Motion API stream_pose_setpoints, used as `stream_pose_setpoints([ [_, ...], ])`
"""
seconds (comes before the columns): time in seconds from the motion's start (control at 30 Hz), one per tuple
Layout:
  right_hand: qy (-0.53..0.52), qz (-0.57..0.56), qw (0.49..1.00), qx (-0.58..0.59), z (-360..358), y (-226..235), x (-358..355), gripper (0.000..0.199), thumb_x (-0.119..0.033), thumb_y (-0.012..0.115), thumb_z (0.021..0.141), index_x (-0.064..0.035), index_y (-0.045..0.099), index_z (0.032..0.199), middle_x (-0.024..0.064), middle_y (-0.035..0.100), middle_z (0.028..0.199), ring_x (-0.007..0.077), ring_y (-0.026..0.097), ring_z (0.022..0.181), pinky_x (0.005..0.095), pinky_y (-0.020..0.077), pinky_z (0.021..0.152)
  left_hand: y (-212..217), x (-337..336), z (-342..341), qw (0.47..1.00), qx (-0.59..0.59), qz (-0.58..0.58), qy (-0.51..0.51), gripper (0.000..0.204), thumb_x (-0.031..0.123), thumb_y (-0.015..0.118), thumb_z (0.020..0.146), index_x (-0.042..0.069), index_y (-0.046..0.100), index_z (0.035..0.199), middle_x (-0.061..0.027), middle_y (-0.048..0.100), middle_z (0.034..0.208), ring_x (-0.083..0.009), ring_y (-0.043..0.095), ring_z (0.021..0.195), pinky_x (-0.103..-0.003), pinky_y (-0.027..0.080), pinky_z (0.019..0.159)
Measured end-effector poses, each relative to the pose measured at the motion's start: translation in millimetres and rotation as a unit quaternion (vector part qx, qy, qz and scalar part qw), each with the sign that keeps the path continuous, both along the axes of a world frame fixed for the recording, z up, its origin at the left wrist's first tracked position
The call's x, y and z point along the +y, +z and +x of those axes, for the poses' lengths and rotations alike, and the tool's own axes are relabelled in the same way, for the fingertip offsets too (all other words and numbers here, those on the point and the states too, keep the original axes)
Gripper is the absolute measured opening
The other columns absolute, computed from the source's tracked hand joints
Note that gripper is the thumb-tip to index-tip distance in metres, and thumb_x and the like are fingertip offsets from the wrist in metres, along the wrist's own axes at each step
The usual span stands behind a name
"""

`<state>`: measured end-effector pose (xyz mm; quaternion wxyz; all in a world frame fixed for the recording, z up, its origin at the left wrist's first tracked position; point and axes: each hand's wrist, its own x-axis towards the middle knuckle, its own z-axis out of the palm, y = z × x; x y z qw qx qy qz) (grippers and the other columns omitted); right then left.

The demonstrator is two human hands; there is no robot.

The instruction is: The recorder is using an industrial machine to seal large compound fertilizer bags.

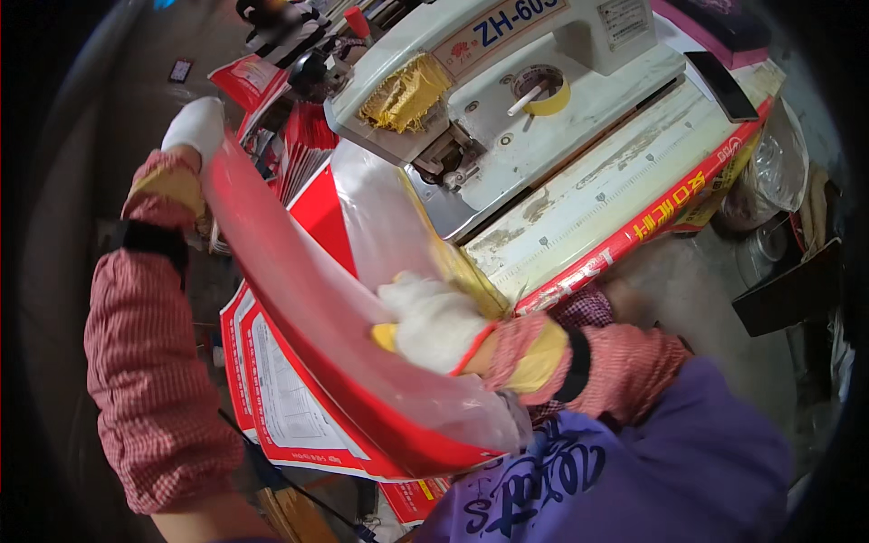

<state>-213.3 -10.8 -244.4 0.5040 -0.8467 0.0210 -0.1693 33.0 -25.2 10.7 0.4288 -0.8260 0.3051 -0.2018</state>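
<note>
A red sack with a translucent plastic lining (299, 262) stretches in a long curve from upper left to the front of my purple top. My left hand (195, 127), in a white glove, is closed on the sack's raised far end. Against the lining's inner side, near the middle, lies my right hand (434, 321) in a white glove with a patch of yellow at the fingers. Motion blurs it, and its fingers are partly hidden. A grey-white industrial sewing machine (507, 109) stands just beyond, its needle area (445, 161) close to another clear plastic sheet (385, 213).
Flat red and white printed sacks (299, 389) lie below the held one. On the machine's bed sits a yellow tape roll (548, 95). A dark phone (721, 86) rests on the worktable (579, 217), whose front edge is red. Clear plastic bags (769, 172) hang at right.
</note>
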Motion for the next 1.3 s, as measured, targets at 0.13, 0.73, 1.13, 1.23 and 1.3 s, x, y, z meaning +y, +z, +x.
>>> stream_pose_setpoints([
  [0.13, 0.027, 0.098, 0.995, -0.001, -13.1, 21.1, 16.7, 0.024, -0.024, 0.052, 0.081, -0.005, 0.053, 0.096, 0.0125, 0.057, 0.093, 0.0313, 0.056, 0.078, 0.0392, 0.0437, 0.072, -80.2, -10.5, 12.8, 0.971, -0.032, -0.221, -0.09, 0.022, 0.018, 0.046, 0.08, 0.007, 0.059, 0.093, -0.0176, 0.062, 0.086, -0.036, 0.061, 0.078, -0.043, 0.05, 0.067],
  [0.73, -0.071, 0.325, 0.926, 0.18, -135.7, -45.9, -82.0, 0.026, -0.01, 0.059, 0.073, -0.0029, 0.056, 0.098, 0.0068, 0.062, 0.078, 0.015, 0.06, 0.074, 0.0267, 0.0475, 0.068, -266.9, 2.2, 1.8, 0.849, 0.203, -0.212, -0.439, 0.011, 0.006, 0.055, 0.072, 0.009, 0.06, 0.08, -0.0094, 0.057, 0.077, -0.0275, 0.057, 0.068, -0.035, 0.046, 0.061],
  [1.13, 0.074, -0.239, 0.933, 0.258, -144.3, -44.3, -75.1, 0.022, -0.028, 0.054, 0.076, -0.0075, 0.059, 0.079, 0.009, 0.056, 0.055, 0.0278, 0.057, 0.048, 0.0358, 0.0463, 0.043, -245.9, 23.7, -19.4, 0.844, 0.453, -0.16, -0.236, 0.024, 0.027, 0.052, 0.083, 0.009, 0.064, 0.093, -0.0109, 0.063, 0.08, -0.0286, 0.059, 0.075, -0.031, 0.046, 0.069],
  [1.23, 0.013, -0.197, 0.966, 0.165, -129.3, -49.6, -70.8, 0.016, -0.023, 0.052, 0.074, -0.008, 0.059, 0.075, 0.0094, 0.057, 0.058, 0.0246, 0.059, 0.05, 0.0377, 0.0463, 0.044, -257.2, 5.9, 9.0, 0.873, 0.356, -0.215, -0.252, 0.023, 0.023, 0.056, 0.078, 0.008, 0.063, 0.095, -0.0124, 0.063, 0.087, -0.0304, 0.058, 0.08, -0.036, 0.046, 0.072],
  [1.3, -0.02, -0.176, 0.973, 0.148, -104.8, -55.6, -70.2, 0.014, -0.02, 0.05, 0.075, -0.0079, 0.058, 0.076, 0.0108, 0.058, 0.061, 0.024, 0.06, 0.055, 0.0385, 0.0459, 0.046, -259.8, -10.3, 37.5, 0.908, 0.209, -0.197, -0.306, 0.024, 0.017, 0.059, 0.076, 0.008, 0.062, 0.097, -0.0123, 0.062, 0.092, -0.031, 0.058, 0.086, -0.038, 0.045, 0.076],
])
